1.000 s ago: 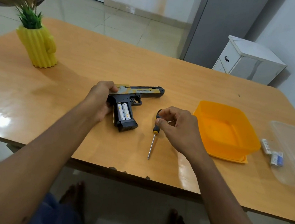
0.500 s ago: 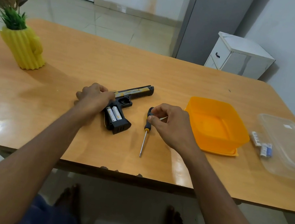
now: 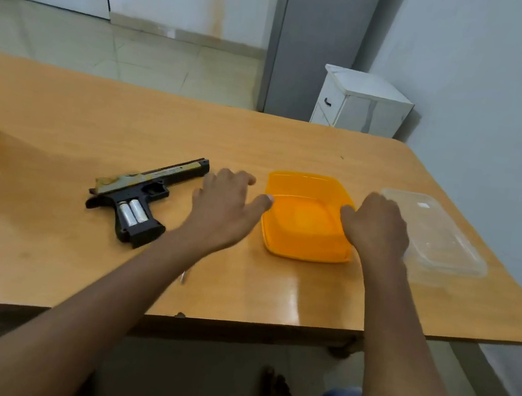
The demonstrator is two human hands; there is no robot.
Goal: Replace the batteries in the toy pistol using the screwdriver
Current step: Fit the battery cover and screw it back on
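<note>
Lying on its side left of centre on the tabletop (image 3: 64, 109), the toy pistol (image 3: 139, 196) shows two batteries (image 3: 132, 211) in its open grip. Left hand (image 3: 223, 206), fingers spread, hides the screwdriver except its tip (image 3: 183, 277). Right hand (image 3: 378, 227) covers the orange container (image 3: 305, 204) rim; its fingers' state is unclear.

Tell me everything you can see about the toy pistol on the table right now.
The toy pistol lies flat on its side on the wooden table, barrel pointing away and to the right. Its body looks like black plastic, with a worn gold and yellow slide on top. The battery compartment in the grip is uncovered, showing two silver-white batteries side by side. Neither hand touches it; the left hand hovers just to its right.
</note>
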